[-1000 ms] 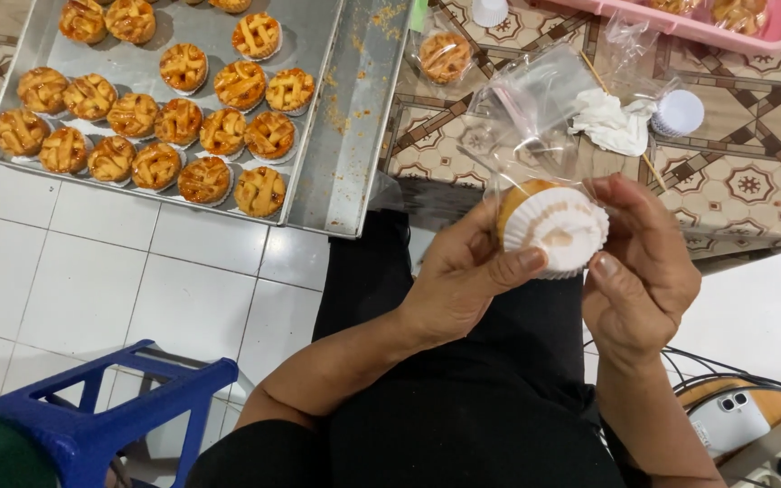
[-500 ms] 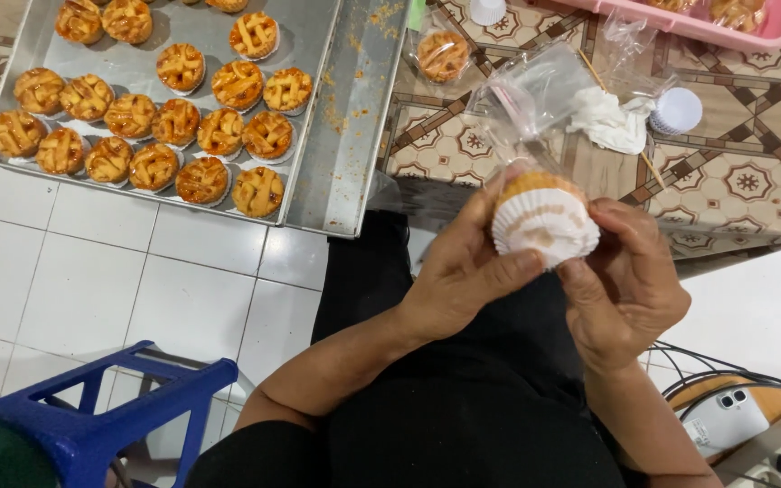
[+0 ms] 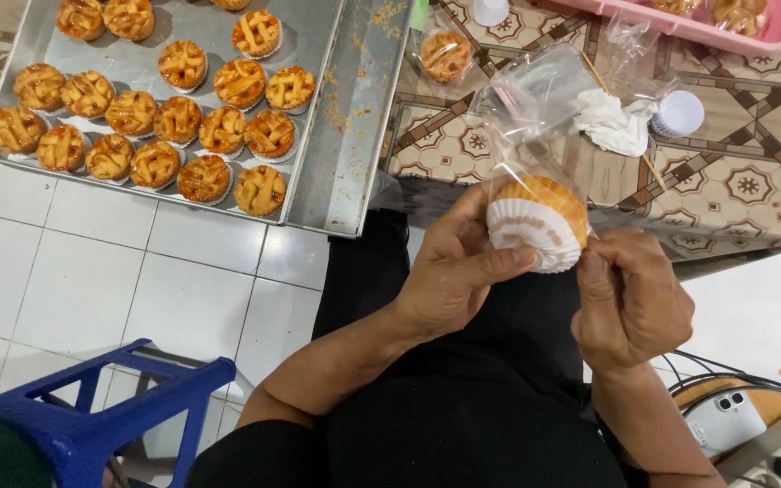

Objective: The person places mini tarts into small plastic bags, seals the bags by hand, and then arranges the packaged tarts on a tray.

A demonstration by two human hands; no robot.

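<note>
My left hand grips a small lattice-topped tart in a white paper cup, held on its side over my lap. The tart sits at the mouth of a clear plastic bag that stretches up toward the table. My right hand pinches the bag's edge just right of the tart, fingers closed on the plastic.
A metal tray with several lattice tarts lies at the upper left. On the patterned tablecloth rest a bagged tart, crumpled plastic, paper cups and a pink tray. A blue stool stands lower left; a phone and cables lie lower right.
Both hands lifted the tart slightly and tilted it toward the bag mouth. My right hand shifted from cupping the tart's side to pinching the bag edge.
</note>
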